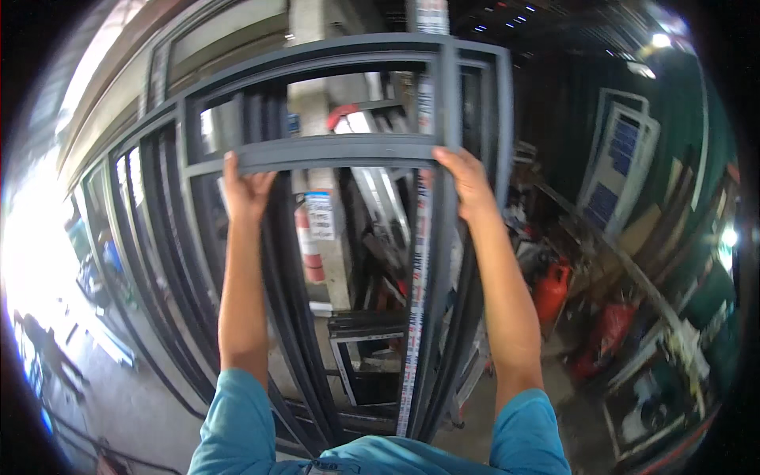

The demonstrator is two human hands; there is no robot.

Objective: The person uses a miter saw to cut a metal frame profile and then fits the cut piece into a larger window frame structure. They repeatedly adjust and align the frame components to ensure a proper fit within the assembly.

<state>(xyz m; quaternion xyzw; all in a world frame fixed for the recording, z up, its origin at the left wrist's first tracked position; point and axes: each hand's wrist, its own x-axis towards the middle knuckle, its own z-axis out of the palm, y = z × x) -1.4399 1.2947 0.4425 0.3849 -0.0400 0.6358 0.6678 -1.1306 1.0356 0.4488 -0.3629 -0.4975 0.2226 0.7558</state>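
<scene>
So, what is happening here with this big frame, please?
A person in teal sleeves holds a dark grey metal window frame up in front of them with both bare hands. The left hand and the right hand both grip its horizontal crossbar, one near each end. More frames of the same kind stand to the left. Red gas cylinders stand on the workshop floor to the right.

I see a dark grey metal frame standing upright. Its crossbar runs level at head height, upper panes open.
</scene>
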